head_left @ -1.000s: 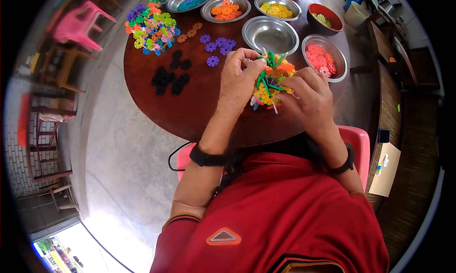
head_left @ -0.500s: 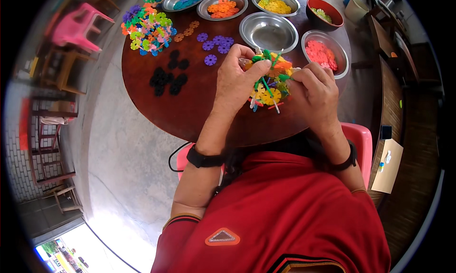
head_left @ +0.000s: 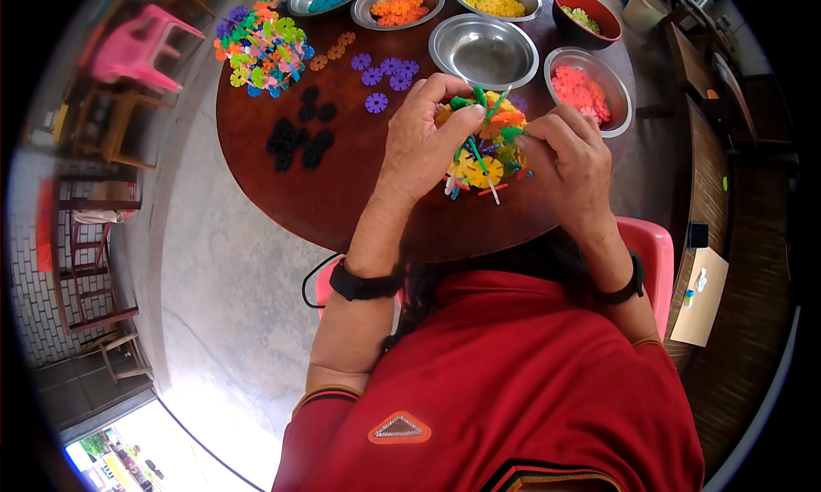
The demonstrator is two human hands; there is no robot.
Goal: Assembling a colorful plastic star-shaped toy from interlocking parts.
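Above the near part of the round table, my left hand [head_left: 421, 141] grips a model of interlocking plastic discs [head_left: 483, 168], coloured yellow, green, orange, red and white. Its thumb presses on green pieces at the top, and the fingers wrap the far side. My right hand [head_left: 571, 154] pinches a green disc [head_left: 511, 135] at the model's right side, thumb against forefinger. The disc seems to touch the model, but whether it is joined I cannot tell. Parts of the model's far side are hidden behind my left fingers.
On the brown table [head_left: 359, 205] lie loose purple discs [head_left: 375, 103], black discs [head_left: 295, 139] and a finished-looking multicoloured disc cluster [head_left: 269, 51]. Metal bowls hold orange [head_left: 400, 11], yellow [head_left: 494, 4] and pink discs [head_left: 581, 91]. A bare metal bowl [head_left: 483, 54] stands nearer.
Both hands stay on the model, with only slight shifts of the fingers. The whole view has moved a little, so the table items sit slightly differently.
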